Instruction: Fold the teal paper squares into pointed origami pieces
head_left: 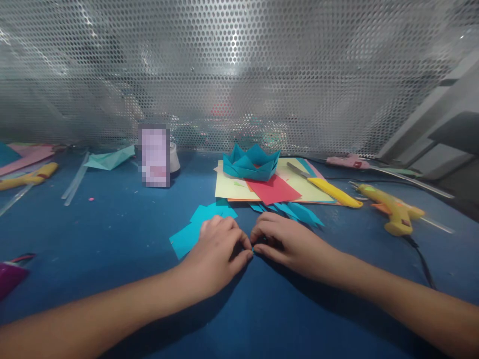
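My left hand [220,252] and my right hand [288,244] meet at the middle of the table, thumbs and fingertips pinched close together. Between the fingertips shows a tiny bit of blue paper [253,250]; the fingers hide the rest of it. Flat blue paper squares [184,238] lie beside and partly behind my left hand. Just beyond my right hand is a loose group of folded blue paper pieces [299,213]. Farther back, a crown-shaped ring of folded blue paper [251,167] stands on a stack of coloured sheets [228,187], with a red paper [275,189] in front.
A yellow utility knife [333,192] with its blade out rests across the sheets' right edge. To its right lies a yellow glue gun [398,207] with a cord. A blurred-out phone-shaped object [154,157] stands at back left. Behind rises a perforated metal panel [232,75].
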The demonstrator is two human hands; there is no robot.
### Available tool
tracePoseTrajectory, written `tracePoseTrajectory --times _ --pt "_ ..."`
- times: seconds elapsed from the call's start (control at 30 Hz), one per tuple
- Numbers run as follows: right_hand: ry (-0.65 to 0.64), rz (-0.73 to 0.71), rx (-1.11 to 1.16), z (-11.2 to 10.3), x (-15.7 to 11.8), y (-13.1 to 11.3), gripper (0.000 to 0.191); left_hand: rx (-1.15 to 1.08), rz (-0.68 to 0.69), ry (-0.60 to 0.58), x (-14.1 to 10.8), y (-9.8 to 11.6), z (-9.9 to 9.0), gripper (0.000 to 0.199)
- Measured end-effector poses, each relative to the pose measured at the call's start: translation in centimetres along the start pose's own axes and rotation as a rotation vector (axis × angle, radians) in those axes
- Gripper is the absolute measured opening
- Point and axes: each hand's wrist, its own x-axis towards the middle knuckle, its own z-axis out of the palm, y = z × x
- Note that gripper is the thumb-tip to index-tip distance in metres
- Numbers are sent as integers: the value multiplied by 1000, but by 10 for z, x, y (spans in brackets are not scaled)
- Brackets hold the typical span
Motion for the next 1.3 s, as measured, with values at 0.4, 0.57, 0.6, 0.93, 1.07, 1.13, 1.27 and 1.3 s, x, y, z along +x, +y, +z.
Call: tracePoseTrajectory --times 0.4,0.57,0.6,0.93,1.07,1.13,1.27,1.3 --pt "-1 -78 149 -7 1 6 17 -26 17 34 -2 1 -1 6" --pt "-8 -17 148 -6 -1 4 14 -20 12 39 -2 -1 0 7" --pt "-8 -14 150 -6 -1 4 14 -19 12 38 -2 -1 0 8" --pt "19 -30 142 -4 1 5 14 -21 7 35 -2 2 -2 8" --pt "-28 -18 195 -5 0 5 9 -28 17 49 -3 0 -1 7" --pt "-35 17 193 -5 0 3 9 -28 17 47 -2 0 -1 6" --pt "-1 91 158 -1 0 -2 10 -26 0 33 -1 2 -1 5" --pt "13 91 144 0 0 -3 11 -22 -1 39 -2 3 -1 4"
